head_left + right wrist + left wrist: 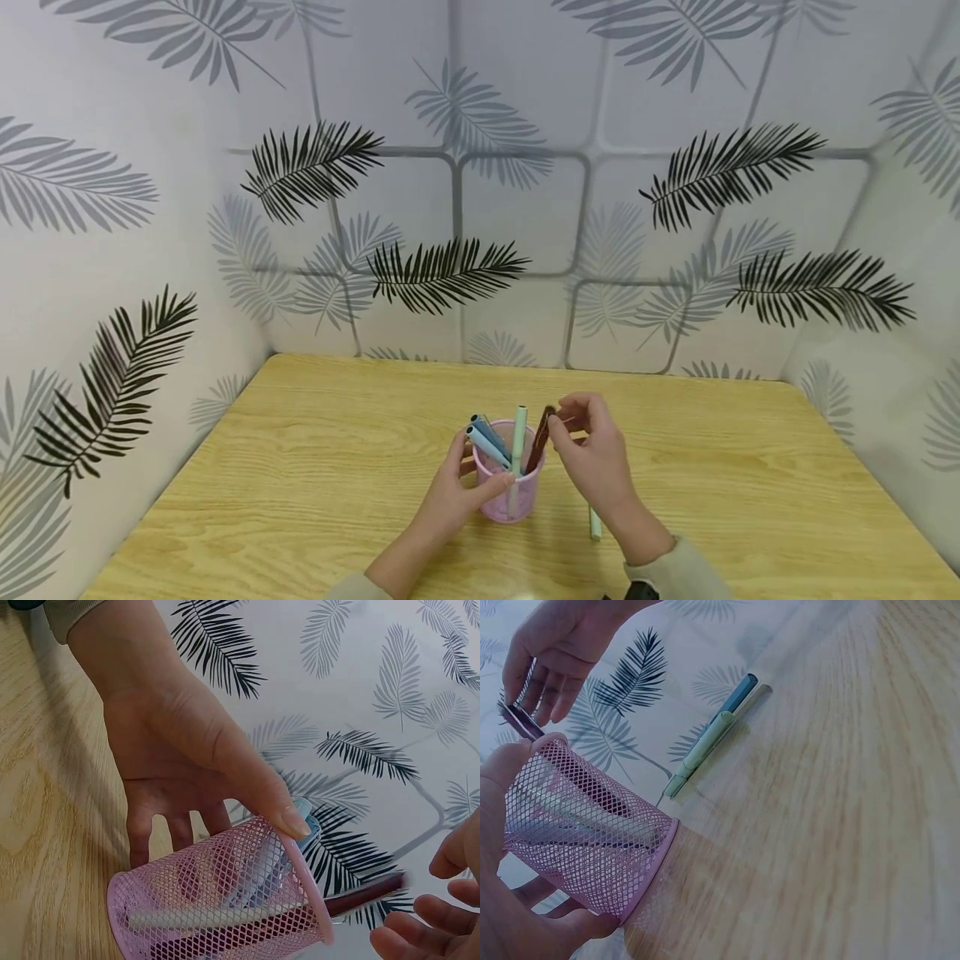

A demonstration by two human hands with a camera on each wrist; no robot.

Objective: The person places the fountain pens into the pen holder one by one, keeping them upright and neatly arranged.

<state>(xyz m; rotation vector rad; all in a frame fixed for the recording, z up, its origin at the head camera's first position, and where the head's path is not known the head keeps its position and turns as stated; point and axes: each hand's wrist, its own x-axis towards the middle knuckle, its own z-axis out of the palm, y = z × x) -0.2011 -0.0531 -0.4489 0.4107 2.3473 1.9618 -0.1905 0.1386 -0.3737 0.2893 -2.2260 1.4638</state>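
The left hand (444, 502) grips a pink mesh cup (527, 497), thumb at the rim and fingers around the far side. Two blue pens (486, 444), a light green pen (519, 433) and a dark red pen (537, 443) lean inside the cup. The right hand (600, 462) is beside the dark red pen's upper end. In the right wrist view, the dark red pen (367, 895) sticks out past the rim, blurred, with a gap between it and the right hand's spread fingers (427, 922).
On the wooden table (300, 467), right of the cup, a light green pen (595, 525) lies partly hidden by the right arm. The left wrist view shows a blue pen (740, 691) beside that green pen (705, 742). A leaf-patterned wall covering (525, 217) stands behind.
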